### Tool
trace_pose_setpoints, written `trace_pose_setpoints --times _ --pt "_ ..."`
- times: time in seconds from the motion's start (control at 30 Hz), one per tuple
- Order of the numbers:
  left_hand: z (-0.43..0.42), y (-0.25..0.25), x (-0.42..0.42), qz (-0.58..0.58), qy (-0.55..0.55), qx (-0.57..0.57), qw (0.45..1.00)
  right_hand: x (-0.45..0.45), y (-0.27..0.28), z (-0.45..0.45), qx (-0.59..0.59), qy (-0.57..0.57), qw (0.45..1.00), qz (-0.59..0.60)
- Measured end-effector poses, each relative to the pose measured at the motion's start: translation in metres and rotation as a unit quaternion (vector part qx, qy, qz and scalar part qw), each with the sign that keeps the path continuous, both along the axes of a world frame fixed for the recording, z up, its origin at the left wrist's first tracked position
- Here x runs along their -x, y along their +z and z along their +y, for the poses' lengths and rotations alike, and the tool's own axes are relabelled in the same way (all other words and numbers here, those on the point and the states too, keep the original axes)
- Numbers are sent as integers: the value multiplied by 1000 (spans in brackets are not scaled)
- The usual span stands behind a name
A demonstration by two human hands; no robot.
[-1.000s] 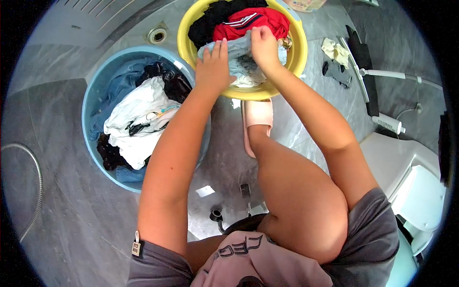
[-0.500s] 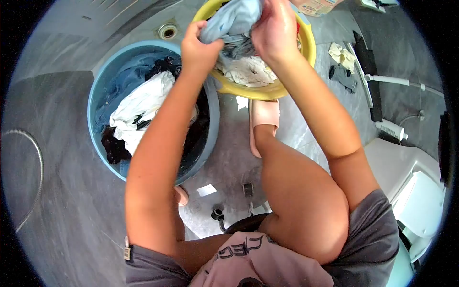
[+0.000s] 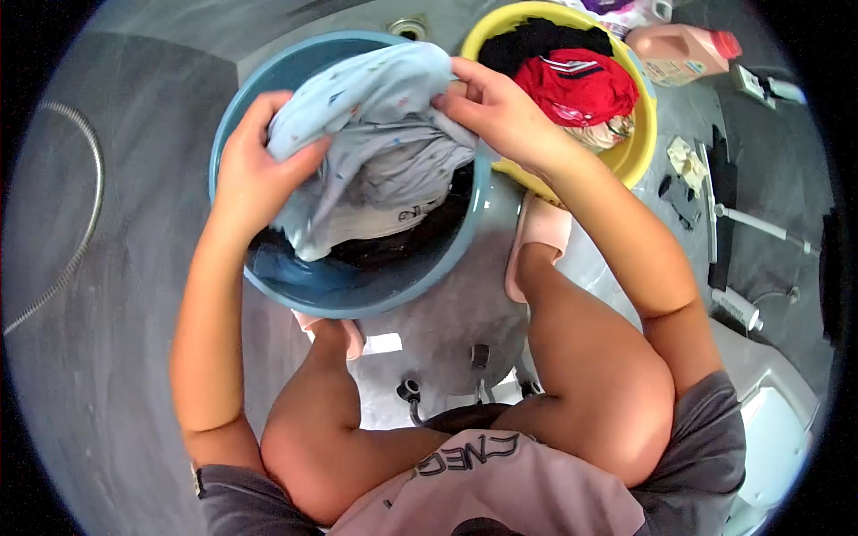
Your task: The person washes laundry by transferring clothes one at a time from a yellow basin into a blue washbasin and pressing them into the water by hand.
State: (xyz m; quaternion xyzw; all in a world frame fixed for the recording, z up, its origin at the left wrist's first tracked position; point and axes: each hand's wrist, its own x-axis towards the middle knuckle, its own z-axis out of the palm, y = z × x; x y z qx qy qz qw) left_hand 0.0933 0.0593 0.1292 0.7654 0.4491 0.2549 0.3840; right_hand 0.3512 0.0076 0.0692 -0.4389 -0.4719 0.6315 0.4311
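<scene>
A light blue patterned garment [image 3: 362,112] is stretched between my hands above the blue basin [image 3: 357,306]. My left hand [image 3: 255,165] grips its left edge, thumb over the cloth. At its right edge, my right hand [image 3: 496,107] pinches the fabric. The cloth hangs down over a white garment [image 3: 384,221] with dark lettering. Dark clothes [image 3: 420,246] lie lower in the basin, mostly hidden. To the right stands the yellow basin [image 3: 645,134], holding a red garment [image 3: 581,89] and black clothes [image 3: 536,45].
A pink detergent jug [image 3: 684,49] stands behind the yellow basin at the right. Small cream and grey cloths [image 3: 686,165] lie on the floor. A metal shower hose [image 3: 94,179] hangs at the left, and a drain [image 3: 407,29] sits behind the blue basin.
Both hands have carried the light blue garment from over the yellow basin leftward to over the blue basin. It is now spread wider, and the view has shifted.
</scene>
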Motion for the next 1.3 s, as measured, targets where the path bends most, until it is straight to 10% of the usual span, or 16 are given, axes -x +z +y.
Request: trace_pose_setpoints --times 0.17,0.4,0.47,0.53,0.6,0.67,0.8,1.3 --pt "-25 -40 65 110 48 96 988 32 -44 8 -36 28 980 -191" --pt "-31 -108 146 131 176 80 972 26 -78 23 160 -152 964 -150" --pt "-33 -117 157 104 175 72 976 30 -79 25 102 -162 965 -180" --pt "-39 -116 148 282 236 -131 921 40 -87 28 -192 -254 832 -454" --pt "-46 -112 136 305 239 -171 906 60 -57 28 -418 -187 740 -493" --pt "-48 -112 134 273 29 -321 907 87 -48 30 -459 50 797 -390" --pt "-51 -131 143 286 -44 -248 924 114 -50 24 -433 284 734 -439" --pt "-43 -133 161 428 -10 -149 891 14 -43 44 -486 142 613 -606"
